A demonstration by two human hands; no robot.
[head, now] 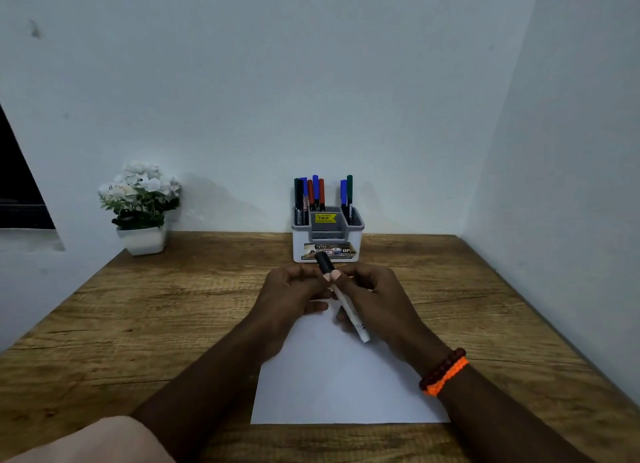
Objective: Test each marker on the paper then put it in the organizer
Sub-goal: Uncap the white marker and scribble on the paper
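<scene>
A white marker [349, 315] with a black cap [323, 262] is held above the far end of a blank white sheet of paper [343, 386]. My right hand [372, 299] grips the white barrel. My left hand [289, 291] pinches the marker just below the cap. The cap points away from me, toward the white and grey organizer [327, 235] at the back of the table. Several markers [313, 194] in black, blue, red and green stand upright in its rear compartments.
A wooden table [156, 324] fills the lower view, with walls behind and to the right. A white pot of white flowers [142, 206] stands at the back left. My right wrist wears orange and dark red bracelets [445, 372].
</scene>
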